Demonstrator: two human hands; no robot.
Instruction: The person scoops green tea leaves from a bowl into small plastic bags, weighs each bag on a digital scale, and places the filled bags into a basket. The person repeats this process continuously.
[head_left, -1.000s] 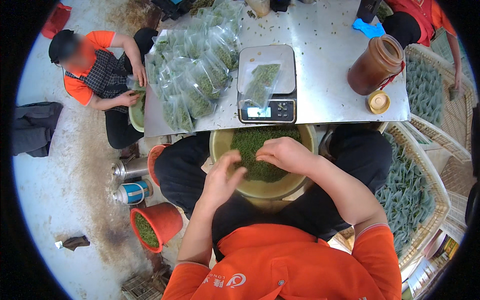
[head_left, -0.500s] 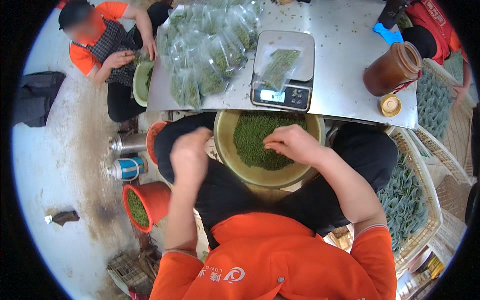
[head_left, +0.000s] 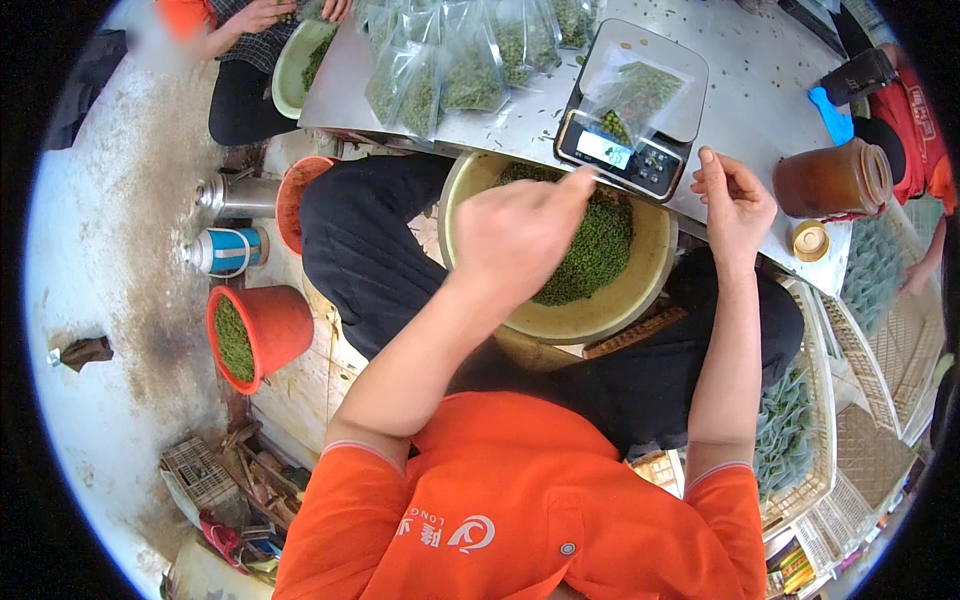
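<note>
A metal basin (head_left: 662, 262) sits between my knees, partly filled with small round green berries (head_left: 590, 265) that look like green peppercorns. My left hand (head_left: 522, 235) is over the basin, pointing toward the scale; motion blurs its fingers, so any grip on something small is hidden. On the table edge stands a digital scale (head_left: 685, 75) with a lit display. A clear plastic bag (head_left: 640, 92), part full of the green berries, lies on its pan, its mouth toward me. My right hand (head_left: 737, 205) is raised just right of the scale, fingers loosely bent and apart, nothing visible in them.
Filled clear bags (head_left: 470, 65) crowd the table's left side. At right are a brown jar (head_left: 830, 180), its lid (head_left: 810, 240) and crates of grey-green packets (head_left: 785, 430). Red buckets (head_left: 275, 335) and a blue flask (head_left: 228, 250) stand left. Another person handles a green bowl (head_left: 290, 75).
My right hand has left the basin and risen beside the scale. My left hand has swung right over the basin. The view has shifted, and more green berries show at the bag's mouth.
</note>
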